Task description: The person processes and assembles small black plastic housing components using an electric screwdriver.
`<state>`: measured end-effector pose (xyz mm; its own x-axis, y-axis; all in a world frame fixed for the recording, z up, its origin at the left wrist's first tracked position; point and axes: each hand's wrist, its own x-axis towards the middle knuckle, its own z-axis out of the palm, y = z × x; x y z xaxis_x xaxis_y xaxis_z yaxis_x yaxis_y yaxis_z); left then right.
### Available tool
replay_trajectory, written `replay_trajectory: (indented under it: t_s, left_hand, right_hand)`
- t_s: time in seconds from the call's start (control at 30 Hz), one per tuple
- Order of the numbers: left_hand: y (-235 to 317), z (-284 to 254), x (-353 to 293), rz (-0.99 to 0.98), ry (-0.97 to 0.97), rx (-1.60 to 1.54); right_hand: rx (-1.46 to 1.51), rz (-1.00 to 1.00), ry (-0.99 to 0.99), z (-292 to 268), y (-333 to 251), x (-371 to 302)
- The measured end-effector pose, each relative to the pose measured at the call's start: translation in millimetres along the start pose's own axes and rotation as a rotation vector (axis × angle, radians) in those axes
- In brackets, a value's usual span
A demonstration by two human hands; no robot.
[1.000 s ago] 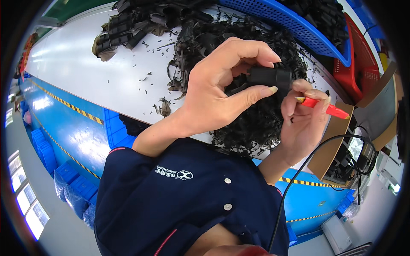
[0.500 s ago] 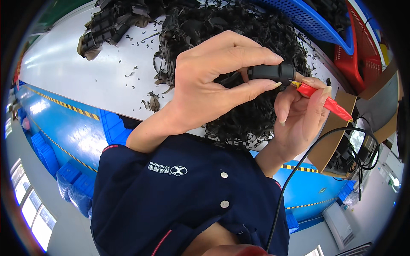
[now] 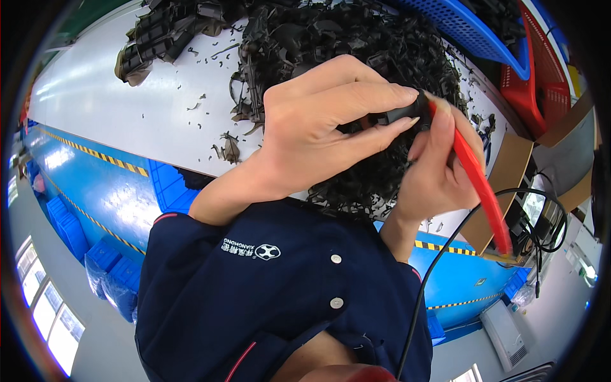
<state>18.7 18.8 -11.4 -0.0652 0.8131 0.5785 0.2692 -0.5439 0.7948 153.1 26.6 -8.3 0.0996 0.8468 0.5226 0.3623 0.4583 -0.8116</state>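
Note:
My left hand pinches a small black cylindrical plastic part between thumb and fingers, above the dark heap on the table. On the right, my right hand is closed around a red-handled knife. The knife's front end meets the right end of the part, and its handle slants down to the right. Fingers and the part hide the blade. Beneath both hands lies a large heap of thin black plastic scraps.
Black parts lie at the far left of the white table, with small scraps scattered around. A blue basket and a red basket stand at far right. Nearer are a cardboard box and a black cable.
My right hand has turned the knife, so its handle points more steeply downward and the tip sits against the part's end. The left hand has tilted the part slightly.

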Motion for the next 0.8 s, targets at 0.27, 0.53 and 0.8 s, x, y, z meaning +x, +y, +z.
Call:
replay_trajectory:
  t_s: [0.27,0.53,0.8]
  left_hand:
    - [-11,-10,0,0.071,0.012,-0.016]
    - [-13,-7,2,0.138,-0.015,-0.005]
    - [-14,-6,1,0.165,-0.021,0.022]
  right_hand:
    - [0.543,0.431,-0.062,-12,5,13]
    - [0.833,0.577,-0.166,-14,4,10]
    - [0.788,0.550,-0.148,-12,7,8]
